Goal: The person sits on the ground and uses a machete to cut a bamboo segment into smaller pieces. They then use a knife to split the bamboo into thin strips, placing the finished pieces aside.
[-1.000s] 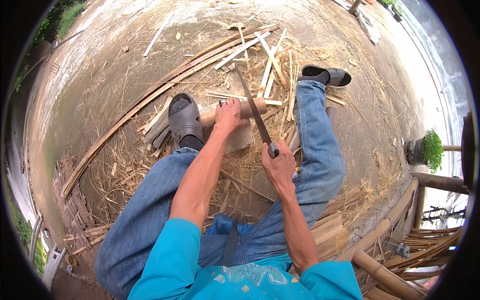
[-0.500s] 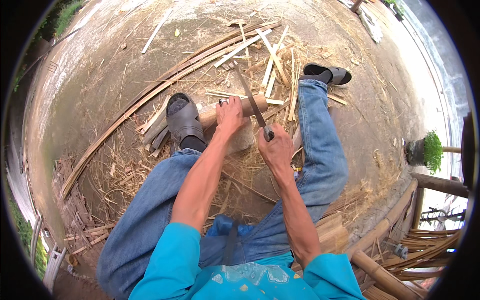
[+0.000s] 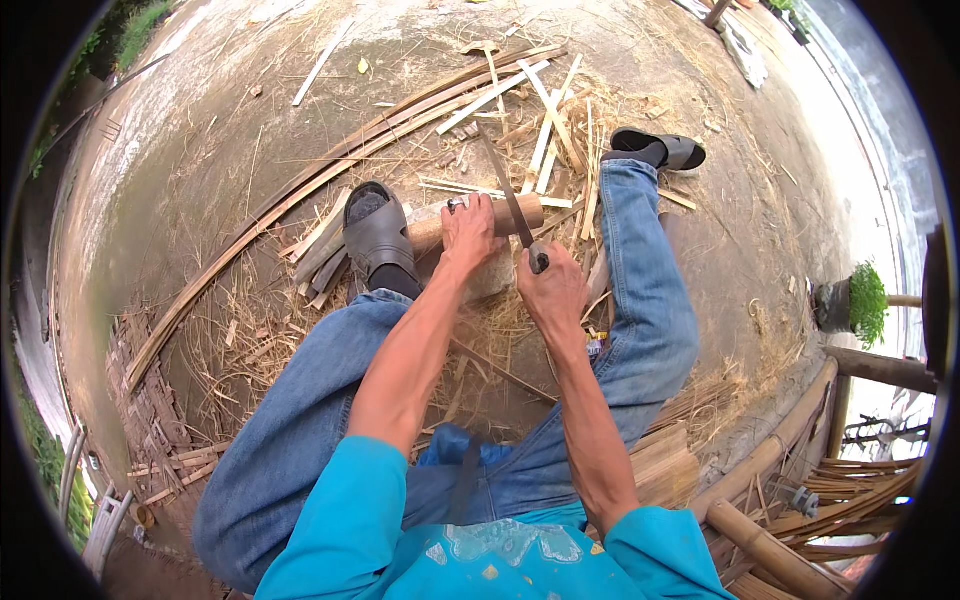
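as right hand (image 3: 553,288) grips, saw (image 3: 509,196) partly hidden

Is bare brown ground (image 3: 745,270), dusty, w/ paler patches toward far L. Carries long curved strips (image 3: 355,152) in one bundle, approx. from lower L up to far centre. Bears also short pale slats (image 3: 552,114), partly crossing e/o, plus 1 single slat (image 3: 325,62) well apart, near small yellow leaf (image 3: 363,66). Has dry straw (image 3: 255,335) scattered widely, & short sticks (image 3: 325,265) heaped L of middle. Supports R sandal (image 3: 660,148) too.
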`<state>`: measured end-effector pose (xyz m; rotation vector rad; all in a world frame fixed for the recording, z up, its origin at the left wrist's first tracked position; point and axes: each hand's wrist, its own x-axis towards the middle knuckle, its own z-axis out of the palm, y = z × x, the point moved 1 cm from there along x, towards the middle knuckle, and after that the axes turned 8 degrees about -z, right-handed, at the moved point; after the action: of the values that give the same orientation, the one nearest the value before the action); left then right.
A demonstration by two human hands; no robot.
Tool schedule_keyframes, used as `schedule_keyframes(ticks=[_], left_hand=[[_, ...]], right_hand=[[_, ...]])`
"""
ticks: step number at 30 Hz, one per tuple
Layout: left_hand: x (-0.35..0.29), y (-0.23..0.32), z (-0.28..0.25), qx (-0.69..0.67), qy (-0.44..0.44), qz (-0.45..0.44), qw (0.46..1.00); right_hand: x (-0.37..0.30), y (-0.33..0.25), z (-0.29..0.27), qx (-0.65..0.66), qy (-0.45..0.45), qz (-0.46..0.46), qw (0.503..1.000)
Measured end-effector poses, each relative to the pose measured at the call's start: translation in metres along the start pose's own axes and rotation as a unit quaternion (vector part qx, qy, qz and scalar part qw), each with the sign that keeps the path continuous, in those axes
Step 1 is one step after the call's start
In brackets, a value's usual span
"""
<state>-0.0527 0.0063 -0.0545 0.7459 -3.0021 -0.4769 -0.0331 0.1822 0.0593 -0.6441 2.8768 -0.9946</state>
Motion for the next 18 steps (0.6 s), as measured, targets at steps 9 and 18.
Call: schedule_keyframes(ticks=[9, 18], left_hand=[[-0.004, 0.006, 0.004, -0.013, 0.023, 0.017, 1.000], [0.011, -0.005, 0.011, -0.033, -0.017, -0.004, 0.999]], right_hand=[[-0.092, 0.016, -0.045, 0.006, 0.020, -0.010, 1.000], [-0.087, 0.020, -0.052, -0.011, -0.019, 0.005, 1.000]])
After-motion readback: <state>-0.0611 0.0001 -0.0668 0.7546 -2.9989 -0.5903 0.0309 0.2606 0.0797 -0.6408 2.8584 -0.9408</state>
